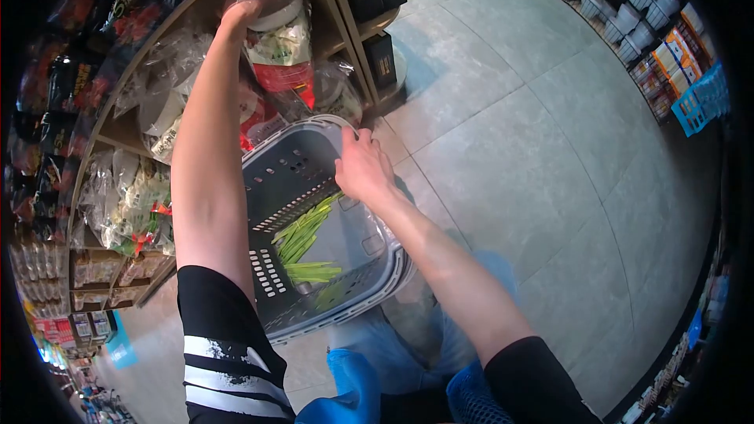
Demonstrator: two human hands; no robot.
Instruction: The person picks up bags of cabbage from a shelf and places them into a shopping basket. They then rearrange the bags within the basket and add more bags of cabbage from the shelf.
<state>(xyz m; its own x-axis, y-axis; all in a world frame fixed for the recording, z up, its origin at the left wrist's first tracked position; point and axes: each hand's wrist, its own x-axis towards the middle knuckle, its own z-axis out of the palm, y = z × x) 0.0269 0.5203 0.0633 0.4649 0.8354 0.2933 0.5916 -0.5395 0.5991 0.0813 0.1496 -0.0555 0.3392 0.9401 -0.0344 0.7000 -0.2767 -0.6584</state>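
Left hand (242,12): far left, was closed on the gathered plastic neck of a bagged tub (281,51), which hung at the shelf (323,12). Right hand (365,163): grasped the far right rim of a grey basket (338,237); green stalks (298,239) lay loose inside. Risks, judged: slick plastic could have slipped, dropping the tub; one-handed support could have let the basket tip.
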